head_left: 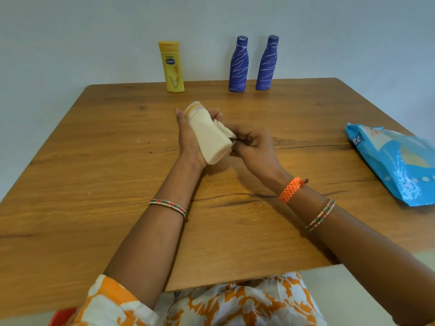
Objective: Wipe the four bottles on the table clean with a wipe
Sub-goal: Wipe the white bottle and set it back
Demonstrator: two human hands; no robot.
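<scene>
The left hand (188, 140) cradled the cream bottle (208, 132) tilted above the table (94, 161), fingers curled round it. The right hand (254, 147) pinched the wipe (224, 131) against its side. A loose grip might have dropped it.

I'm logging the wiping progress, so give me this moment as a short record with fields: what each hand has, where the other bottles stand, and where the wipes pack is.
left hand: left hand grips the cream bottle, tilted above the table
right hand: right hand pinches the wipe against the cream bottle's side
far edge: yellow bottle and two blue bottles, all upright by the wall
wipes pack: blue wipes pack lies flat at the right edge
</scene>
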